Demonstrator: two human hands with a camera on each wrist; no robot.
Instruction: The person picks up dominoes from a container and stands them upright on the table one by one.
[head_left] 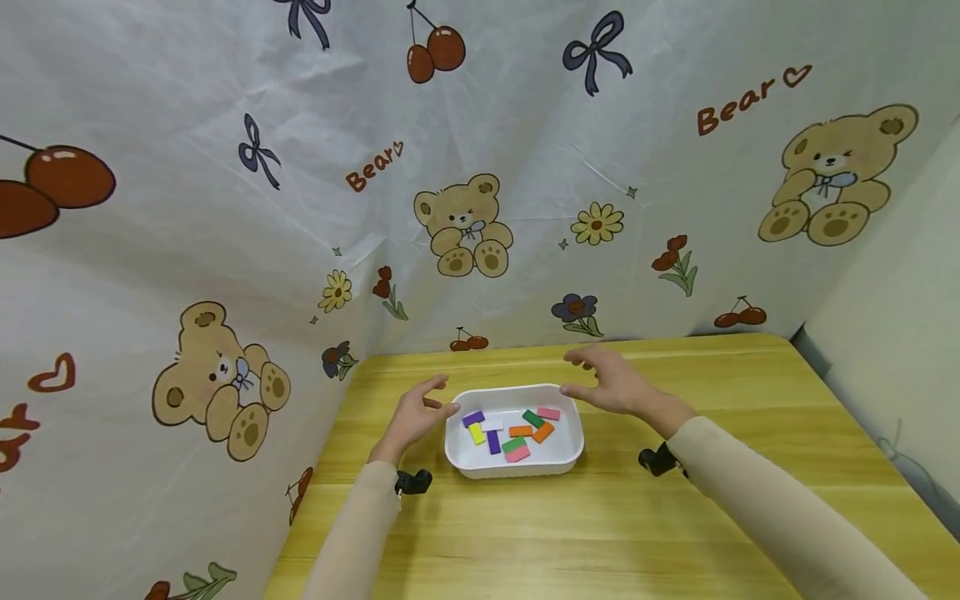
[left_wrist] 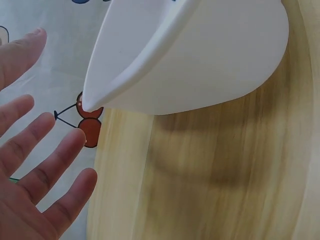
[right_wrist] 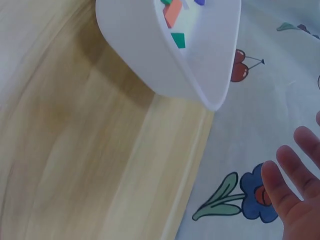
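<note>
A white rectangular tub (head_left: 514,472) stands on the wooden table, with several small coloured blocks lying flat inside. Among them are a yellow block (head_left: 477,433), an orange block (head_left: 543,432) and a pink block (head_left: 548,413). My left hand (head_left: 417,417) is at the tub's left side, its fingers spread and relaxed with nothing in them. On the other side, my right hand (head_left: 611,382) hovers near the back right corner, fingers loosely bent and holding nothing. Both wrist views show the hands beside the tub's wall, fingers apart.
The wooden table (head_left: 600,533) meets a cloth backdrop (head_left: 525,308) printed with bears, flowers and cherries along its back and left edges. A thin cable (head_left: 911,458) hangs past the table's right edge.
</note>
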